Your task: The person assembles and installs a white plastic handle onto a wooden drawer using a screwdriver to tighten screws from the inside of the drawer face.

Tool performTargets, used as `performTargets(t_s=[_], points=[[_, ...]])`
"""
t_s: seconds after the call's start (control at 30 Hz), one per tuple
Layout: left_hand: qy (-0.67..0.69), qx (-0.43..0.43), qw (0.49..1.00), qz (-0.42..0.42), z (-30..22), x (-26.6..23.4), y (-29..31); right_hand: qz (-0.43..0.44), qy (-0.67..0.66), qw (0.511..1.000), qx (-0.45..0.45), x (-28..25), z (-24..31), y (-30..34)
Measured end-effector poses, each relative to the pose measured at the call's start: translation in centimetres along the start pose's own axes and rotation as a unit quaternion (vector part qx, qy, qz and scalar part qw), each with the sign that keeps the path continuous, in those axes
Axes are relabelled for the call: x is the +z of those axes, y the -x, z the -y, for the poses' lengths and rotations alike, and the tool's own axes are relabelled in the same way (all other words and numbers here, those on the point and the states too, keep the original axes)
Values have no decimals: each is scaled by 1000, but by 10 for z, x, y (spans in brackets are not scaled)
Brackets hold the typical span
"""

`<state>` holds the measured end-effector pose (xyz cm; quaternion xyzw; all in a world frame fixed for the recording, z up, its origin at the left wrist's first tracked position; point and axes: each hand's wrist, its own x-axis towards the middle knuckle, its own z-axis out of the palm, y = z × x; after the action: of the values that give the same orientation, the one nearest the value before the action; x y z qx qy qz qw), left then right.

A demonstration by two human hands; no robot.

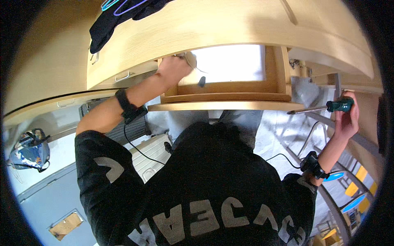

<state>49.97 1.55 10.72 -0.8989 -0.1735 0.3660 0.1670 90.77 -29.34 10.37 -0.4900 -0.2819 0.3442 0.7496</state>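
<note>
Screwdriver point(330, 106) — dark green handle, long metal shaft

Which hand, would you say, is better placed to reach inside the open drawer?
The left hand, probably: it is at the drawer, while the right hand holds a screwdriver beyond the drawer's right end.

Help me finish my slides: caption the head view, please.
Right hand holding a green-handled screwdriver out to the side, left hand at the left end of an open drawer.
</note>
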Motion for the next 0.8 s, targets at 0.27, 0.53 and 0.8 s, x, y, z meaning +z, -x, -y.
performTargets(t_s=[0.27, 0.53, 0.8], points=[[-32, 43, 998, -44, 12, 8, -3, 117, 61, 991, -36, 69, 41, -15], [281, 67, 936, -199, 23, 1, 115, 156, 79, 985, 12, 184, 50, -7], [926, 55, 13, -373, 13, 101, 202, 267, 65, 959, 73, 348, -4, 25]])
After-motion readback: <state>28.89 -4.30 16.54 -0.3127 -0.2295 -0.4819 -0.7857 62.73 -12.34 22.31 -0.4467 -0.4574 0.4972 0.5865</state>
